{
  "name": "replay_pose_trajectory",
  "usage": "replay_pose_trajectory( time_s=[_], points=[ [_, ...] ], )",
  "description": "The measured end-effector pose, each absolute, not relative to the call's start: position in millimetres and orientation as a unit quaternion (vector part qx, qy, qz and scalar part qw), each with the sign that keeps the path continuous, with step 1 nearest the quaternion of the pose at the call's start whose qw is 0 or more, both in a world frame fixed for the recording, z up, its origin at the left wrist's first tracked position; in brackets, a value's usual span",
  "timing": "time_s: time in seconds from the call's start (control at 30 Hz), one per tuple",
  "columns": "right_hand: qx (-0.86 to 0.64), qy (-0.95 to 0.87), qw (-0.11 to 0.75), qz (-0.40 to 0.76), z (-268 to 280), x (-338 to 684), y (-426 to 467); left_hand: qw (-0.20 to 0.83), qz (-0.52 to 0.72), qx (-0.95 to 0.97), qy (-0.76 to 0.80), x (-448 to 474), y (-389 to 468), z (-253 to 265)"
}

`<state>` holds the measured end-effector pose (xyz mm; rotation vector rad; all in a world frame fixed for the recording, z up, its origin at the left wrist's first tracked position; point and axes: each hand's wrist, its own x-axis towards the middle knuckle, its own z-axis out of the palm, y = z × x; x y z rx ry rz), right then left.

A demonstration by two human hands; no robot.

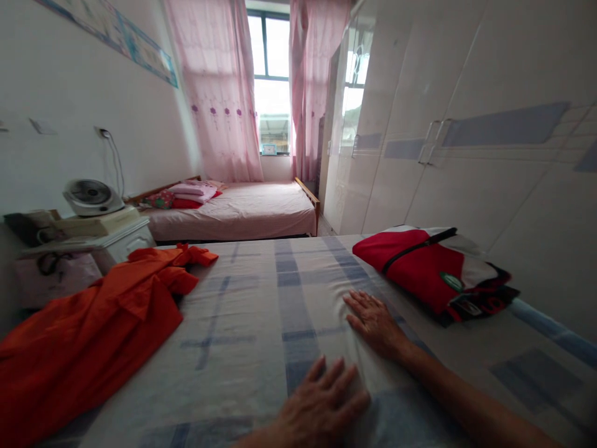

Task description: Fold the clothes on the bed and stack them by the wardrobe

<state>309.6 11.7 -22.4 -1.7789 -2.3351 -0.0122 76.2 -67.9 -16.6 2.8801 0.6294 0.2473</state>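
Note:
Both my hands are over a bed sheet (254,292) with a pale ground and blue-grey blocks. My left hand (321,401), near the bottom of the view, has its fingers spread and is slightly blurred; whether it presses on the sheet I cannot tell. Farther forward and to the right, my right hand (375,323) rests flat on the sheet, fingers outstretched, with small creases beside it. Neither hand holds anything. Beyond the right hand lies a folded red, white and black garment (415,261) with a dark strap across it. An orange garment (125,311) is spread along the left side.
A second bed (247,214) with folded bedding (193,193) stands below the pink curtains (219,93) and window. On the left, a fan (93,196) sits above a white cabinet (125,239), with a paper bag (56,277) nearby. White wardrobe doors (401,180) line the right.

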Motion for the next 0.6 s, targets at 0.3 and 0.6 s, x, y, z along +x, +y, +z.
replay_pose_trajectory(
  time_s=[0.3,0.6],
  points=[
    [-0.585,-0.801,0.098,0.081,7.5,310.4,26.9,0.156,0.127,0.919,0.338,39.5,-46.9,24.7],
    [-0.636,-0.750,0.177,0.032,-6.7,286.6,65.9,0.028,0.182,0.785,0.591,-42.1,27.5,-11.1]
  ],
)
